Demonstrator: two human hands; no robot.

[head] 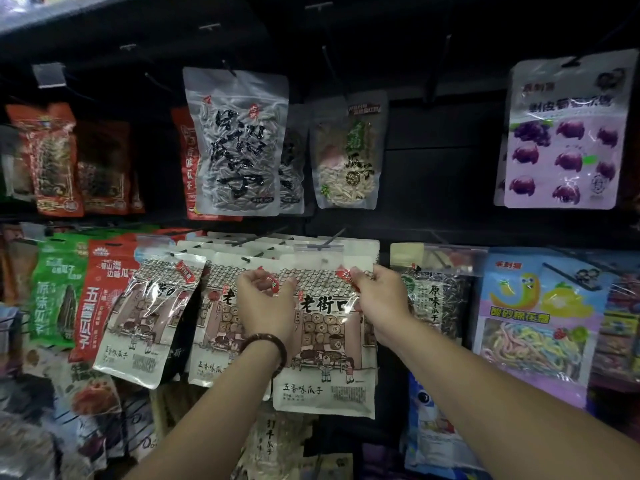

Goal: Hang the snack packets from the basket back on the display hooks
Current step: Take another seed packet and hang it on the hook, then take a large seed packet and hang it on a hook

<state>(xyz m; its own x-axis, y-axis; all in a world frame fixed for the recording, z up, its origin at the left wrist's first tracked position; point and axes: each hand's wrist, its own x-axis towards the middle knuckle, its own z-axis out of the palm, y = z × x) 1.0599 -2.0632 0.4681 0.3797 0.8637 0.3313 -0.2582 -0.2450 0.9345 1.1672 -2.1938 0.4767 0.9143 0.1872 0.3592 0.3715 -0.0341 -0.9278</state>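
Your left hand and your right hand both hold one cream-white plastic snack packet with a drawn old-street scene, in front of the lower row of the display. The fingers of your left hand are curled and pinch the packet near its upper left corner. The fingers of your right hand are curled too and pinch its upper right corner, over a small red label. The packet is upright and flat between the two hands.

Its top edge is at the thin black metal hook, just under the clear plastic tag holder at the front of that hook. This holder covers the top middle of the packet, so I cannot tell if the packet is already on the hook or only held against it.

More packets of the same print hang behind it, and to the left is a tilted packet of the same print. Further left hang a red foil packet and a green foil packet. In the upper row you see a clear bag of striped sunflower seeds and, far to the right, a pale purple packet with grape pictures. On your left wrist is a dark brown bead bracelet.
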